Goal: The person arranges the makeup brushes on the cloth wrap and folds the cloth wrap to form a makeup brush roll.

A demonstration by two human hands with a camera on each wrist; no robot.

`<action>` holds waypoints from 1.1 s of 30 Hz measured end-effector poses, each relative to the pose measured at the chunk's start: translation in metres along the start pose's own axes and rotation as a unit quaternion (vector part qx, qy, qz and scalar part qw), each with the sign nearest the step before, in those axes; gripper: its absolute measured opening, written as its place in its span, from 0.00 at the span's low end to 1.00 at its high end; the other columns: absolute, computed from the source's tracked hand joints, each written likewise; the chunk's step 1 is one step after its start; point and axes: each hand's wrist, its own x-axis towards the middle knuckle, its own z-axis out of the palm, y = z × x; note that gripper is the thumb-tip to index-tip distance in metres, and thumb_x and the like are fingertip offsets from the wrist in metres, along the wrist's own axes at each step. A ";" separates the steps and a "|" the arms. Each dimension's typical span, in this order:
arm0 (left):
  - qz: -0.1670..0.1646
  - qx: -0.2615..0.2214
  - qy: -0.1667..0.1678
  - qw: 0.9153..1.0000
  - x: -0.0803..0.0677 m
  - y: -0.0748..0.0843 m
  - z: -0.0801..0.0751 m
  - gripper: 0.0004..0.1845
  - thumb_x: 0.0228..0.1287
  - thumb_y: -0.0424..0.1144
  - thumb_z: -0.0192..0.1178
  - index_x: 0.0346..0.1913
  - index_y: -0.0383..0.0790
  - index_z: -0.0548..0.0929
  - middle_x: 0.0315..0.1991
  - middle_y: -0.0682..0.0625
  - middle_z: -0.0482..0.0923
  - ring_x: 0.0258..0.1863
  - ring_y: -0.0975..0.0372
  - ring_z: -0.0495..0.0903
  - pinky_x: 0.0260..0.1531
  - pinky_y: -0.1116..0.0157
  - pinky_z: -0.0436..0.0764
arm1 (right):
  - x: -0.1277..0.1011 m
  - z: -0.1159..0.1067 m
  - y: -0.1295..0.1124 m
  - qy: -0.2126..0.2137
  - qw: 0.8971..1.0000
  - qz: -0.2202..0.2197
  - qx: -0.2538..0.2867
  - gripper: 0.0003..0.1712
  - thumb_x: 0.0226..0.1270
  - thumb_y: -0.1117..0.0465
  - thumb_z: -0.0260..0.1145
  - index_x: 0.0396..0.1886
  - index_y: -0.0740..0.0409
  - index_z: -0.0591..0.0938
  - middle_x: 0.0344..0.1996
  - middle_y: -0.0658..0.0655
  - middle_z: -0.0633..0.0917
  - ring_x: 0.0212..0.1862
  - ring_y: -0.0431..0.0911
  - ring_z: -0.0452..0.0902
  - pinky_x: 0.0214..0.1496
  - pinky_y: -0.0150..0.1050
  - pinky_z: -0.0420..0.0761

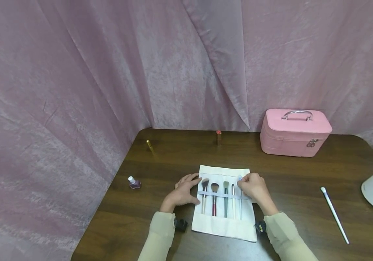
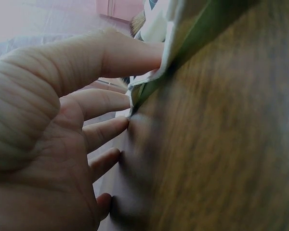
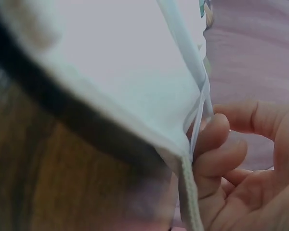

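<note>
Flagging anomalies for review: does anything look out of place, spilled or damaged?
One slim white makeup brush lies alone on the brown wooden table, right of the white fabric brush roll where five others lie. No spill or damage shows.

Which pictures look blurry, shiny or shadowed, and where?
Head view: fairly sharp, pale sheen on the table below the white brush roll; left wrist view: table grain blurred, dark shadows beside the fingers; right wrist view: roll's edge out of focus at upper left.
</note>
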 end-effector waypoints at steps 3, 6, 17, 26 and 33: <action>0.001 -0.001 -0.001 1.000 -0.001 0.000 0.000 0.45 0.52 0.33 0.76 0.75 0.38 0.69 0.78 0.45 0.55 0.77 0.45 0.48 0.68 0.36 0.48 | 0.000 0.002 0.002 -0.005 1.000 0.002 -0.009 0.12 0.69 0.60 0.64 0.30 0.65 0.83 0.19 0.56 0.78 0.24 0.47 0.74 0.26 0.39 0.71; 0.001 -0.003 -0.004 1.000 -0.002 -0.001 0.000 0.45 0.52 0.33 0.76 0.75 0.38 0.69 0.78 0.44 0.55 0.77 0.45 0.48 0.68 0.35 0.48 | 0.000 0.003 0.003 -0.013 1.000 0.003 -0.020 0.14 0.70 0.59 0.63 0.27 0.63 0.83 0.17 0.55 0.77 0.23 0.47 0.73 0.25 0.38 0.70; -0.005 -0.008 -0.006 1.000 -0.001 -0.001 0.001 0.45 0.52 0.33 0.77 0.74 0.38 0.69 0.78 0.45 0.55 0.78 0.46 0.47 0.68 0.36 0.48 | -0.001 0.005 0.003 -0.024 0.998 -0.012 -0.058 0.15 0.68 0.59 0.63 0.23 0.62 0.81 0.14 0.54 0.75 0.21 0.46 0.71 0.23 0.37 0.69; -0.011 -0.006 -0.004 1.000 0.000 0.000 0.001 0.45 0.51 0.33 0.77 0.74 0.39 0.70 0.79 0.46 0.55 0.77 0.46 0.48 0.68 0.37 0.48 | 0.000 0.000 0.001 -0.017 0.997 -0.013 -0.069 0.19 0.65 0.59 0.65 0.14 0.59 0.78 0.10 0.51 0.73 0.17 0.43 0.69 0.22 0.36 0.67; -0.014 -0.010 -0.002 1.000 -0.001 0.003 -0.001 0.45 0.51 0.32 0.77 0.74 0.39 0.70 0.79 0.46 0.55 0.78 0.46 0.47 0.68 0.36 0.47 | 0.001 -0.002 0.002 -0.019 0.996 -0.020 -0.083 0.18 0.62 0.59 0.68 0.14 0.59 0.81 0.12 0.49 0.70 0.21 0.44 0.67 0.23 0.36 0.65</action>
